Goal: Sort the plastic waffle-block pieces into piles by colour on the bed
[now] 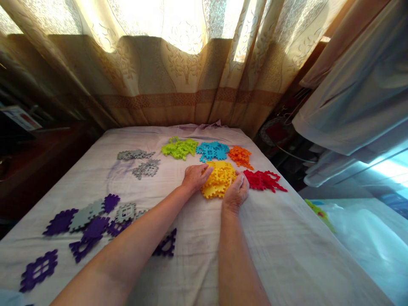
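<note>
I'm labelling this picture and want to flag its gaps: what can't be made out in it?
All in the head view:
Lower layers of the yellow pile: hidden by its upper pieces.
Part of the rightmost purple piece: behind the left forearm.
Pale blue thing: cut off at the bottom left corner.
Print on the card: blurred.

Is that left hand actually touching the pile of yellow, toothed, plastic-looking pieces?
Touching. The head view shows the left hand against the near-left side of the yellow pile, with no gap between them.
</note>
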The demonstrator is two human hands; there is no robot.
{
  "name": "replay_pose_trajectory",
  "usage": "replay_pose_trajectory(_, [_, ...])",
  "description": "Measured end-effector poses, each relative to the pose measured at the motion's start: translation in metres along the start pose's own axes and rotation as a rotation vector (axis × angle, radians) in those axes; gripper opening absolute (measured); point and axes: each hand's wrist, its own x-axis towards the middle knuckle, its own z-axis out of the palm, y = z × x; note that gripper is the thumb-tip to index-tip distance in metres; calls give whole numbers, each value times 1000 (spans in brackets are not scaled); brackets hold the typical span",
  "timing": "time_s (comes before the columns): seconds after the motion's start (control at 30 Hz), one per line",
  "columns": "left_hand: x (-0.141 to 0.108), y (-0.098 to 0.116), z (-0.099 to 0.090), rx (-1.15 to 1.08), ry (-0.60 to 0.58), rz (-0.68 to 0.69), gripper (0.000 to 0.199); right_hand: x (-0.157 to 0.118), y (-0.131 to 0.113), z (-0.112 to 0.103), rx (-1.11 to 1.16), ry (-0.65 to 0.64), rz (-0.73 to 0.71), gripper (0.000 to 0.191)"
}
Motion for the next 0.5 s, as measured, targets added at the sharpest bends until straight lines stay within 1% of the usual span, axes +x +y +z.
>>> replay_pose_trajectory(0.1, [-6,-5,-2,-9,-16,-5,42,1,0,-1,22,2,13,51])
replay_pose_trajectory(0.17, [-16,-8,-6,-18,-41,15,44,1,0,-1,28,11,16,51])
replay_pose_trajectory(0.23, [-29,-11,-10,-21,-87,72,58,0,0,-1,22,16,12,50])
replay_pose_trajectory(0.3, [-42,-11,-12,-2,-157,132,81,-1,-1,0,14,-4,9,51])
replay_pose_trajectory(0.33, [-48,-10,-13,15,-192,152,89,-1,-2,0,11,-22,7,51])
replay_pose_trajectory(0.37, [-52,-8,-12,33,-219,159,93,-2,-3,0,8,-42,4,52])
replay_pose_trajectory(0.43, [-57,-5,-11,50,-243,150,92,-2,-4,1,2,-69,-6,53])
replay_pose_trajectory(0.5, [-58,-2,-8,42,-235,130,87,-2,-4,0,0,-68,-14,53])
